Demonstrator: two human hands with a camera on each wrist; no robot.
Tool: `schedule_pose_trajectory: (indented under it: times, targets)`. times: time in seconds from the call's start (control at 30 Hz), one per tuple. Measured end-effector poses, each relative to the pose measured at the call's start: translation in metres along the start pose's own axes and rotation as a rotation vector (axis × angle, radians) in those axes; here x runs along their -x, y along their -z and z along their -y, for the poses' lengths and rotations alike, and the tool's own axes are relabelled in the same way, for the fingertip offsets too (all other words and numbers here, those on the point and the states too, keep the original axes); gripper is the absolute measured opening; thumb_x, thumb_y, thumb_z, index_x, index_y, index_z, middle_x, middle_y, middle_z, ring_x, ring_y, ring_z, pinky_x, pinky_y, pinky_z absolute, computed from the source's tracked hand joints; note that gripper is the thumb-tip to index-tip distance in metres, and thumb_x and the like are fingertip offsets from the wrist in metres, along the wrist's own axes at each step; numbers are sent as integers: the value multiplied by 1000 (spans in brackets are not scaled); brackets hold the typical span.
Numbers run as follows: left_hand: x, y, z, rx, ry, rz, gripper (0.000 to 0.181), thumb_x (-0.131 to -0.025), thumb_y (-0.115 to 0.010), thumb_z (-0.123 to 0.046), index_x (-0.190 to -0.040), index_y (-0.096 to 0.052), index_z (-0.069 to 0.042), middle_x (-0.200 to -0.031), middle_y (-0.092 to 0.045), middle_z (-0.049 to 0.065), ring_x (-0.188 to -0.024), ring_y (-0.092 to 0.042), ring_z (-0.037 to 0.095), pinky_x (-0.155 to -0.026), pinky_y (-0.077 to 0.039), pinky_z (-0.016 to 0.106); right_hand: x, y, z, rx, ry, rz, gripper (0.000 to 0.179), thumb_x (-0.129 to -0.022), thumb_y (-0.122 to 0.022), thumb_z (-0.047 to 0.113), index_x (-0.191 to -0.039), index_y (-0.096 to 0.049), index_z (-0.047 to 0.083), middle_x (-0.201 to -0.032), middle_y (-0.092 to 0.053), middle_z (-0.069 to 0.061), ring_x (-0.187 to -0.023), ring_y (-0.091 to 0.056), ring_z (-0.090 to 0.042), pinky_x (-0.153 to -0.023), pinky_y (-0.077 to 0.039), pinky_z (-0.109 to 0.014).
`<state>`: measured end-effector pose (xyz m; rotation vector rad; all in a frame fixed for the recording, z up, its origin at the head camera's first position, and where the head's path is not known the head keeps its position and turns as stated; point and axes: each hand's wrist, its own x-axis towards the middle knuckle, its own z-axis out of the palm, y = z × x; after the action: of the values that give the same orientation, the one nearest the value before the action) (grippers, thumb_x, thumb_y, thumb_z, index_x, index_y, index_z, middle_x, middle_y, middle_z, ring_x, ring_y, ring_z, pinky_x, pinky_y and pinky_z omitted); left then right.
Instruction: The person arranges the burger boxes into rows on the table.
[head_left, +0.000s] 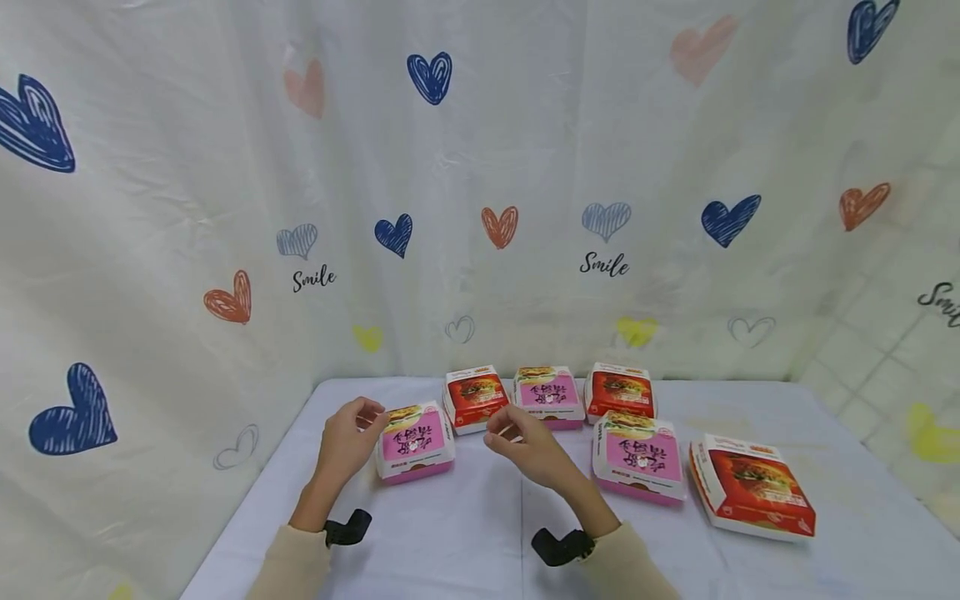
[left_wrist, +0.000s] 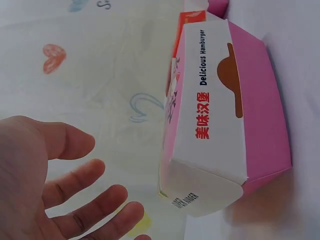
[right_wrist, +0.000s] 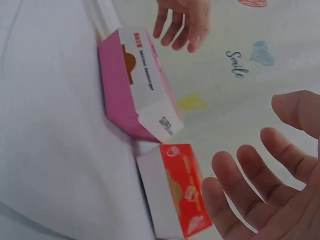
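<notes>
Left hand (head_left: pixel 351 440): relaxed, with fingers loosely curved and nothing in hold; just beside the leftmost pink hamburger box, apart from it in the left wrist view.
Right hand (head_left: pixel 531 446): relaxed, with fingers gently bent and nothing in hold; nearest to the back-left red hamburger box (head_left: pixel 476 400); contact impossible to tell.
Leftmost pink hamburger box (head_left: pixel 415 443): flat on the white table (head_left: pixel 465 542), between both hands, with lid down.
Back of the table: a middle pink hamburger box (head_left: pixel 549 396), just beside a back-right red hamburger box (head_left: pixel 620 393).
Right side: a front pink hamburger box (head_left: pixel 640 457) and, beside it, a far-right red hamburger box (head_left: pixel 753 486), nearest the viewer.
Done, judging by layout: four boxes across left and back, alternating pink and red, apparently set down and released.
Left, by the same judgement: possibly the two at right, outside that run; also some unevenness, with the leftmost forward of the back three.
</notes>
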<state>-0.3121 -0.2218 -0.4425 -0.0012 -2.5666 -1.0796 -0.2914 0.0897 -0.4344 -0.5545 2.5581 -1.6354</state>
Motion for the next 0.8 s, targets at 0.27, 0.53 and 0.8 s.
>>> schedule_pose_trajectory:
  times: [0.27, 0.53, 0.8]
  targets:
    - [-2, -5, 14, -2, 19, 83, 28, -97, -68, -24, -120, -68, -8, -124, -62, 19, -113, -59, 34, -94, -51, 51, -16, -45, -12, -21, -118, 5, 38, -98, -69, 35, -126, -57, 14, -128, -61, -9, -112, -60, -26, -87, -58, -42]
    - [-1, -9, 28, -16, 52, 224, 52, -100, -64, -32, -147, -52, -15, -153, -49, 18, -135, -52, 41, -101, -49, 61, -13, -65, -21, -53, -120, 127, 61, -99, -68, 33, -152, -43, 17, -152, -49, -20, -127, -60, -37, -95, -56, -57]
    - [-5, -7, 39, 1, 30, 327, 56, -100, -65, -37, -150, -49, -18, -151, -53, 15, -136, -53, 41, -103, -48, 60, -11, -68, -21, -45, -88, 200, 68, -98, -68, 33, -159, -37, 24, -159, -43, -17, -130, -58, -36, -99, -54, -55]
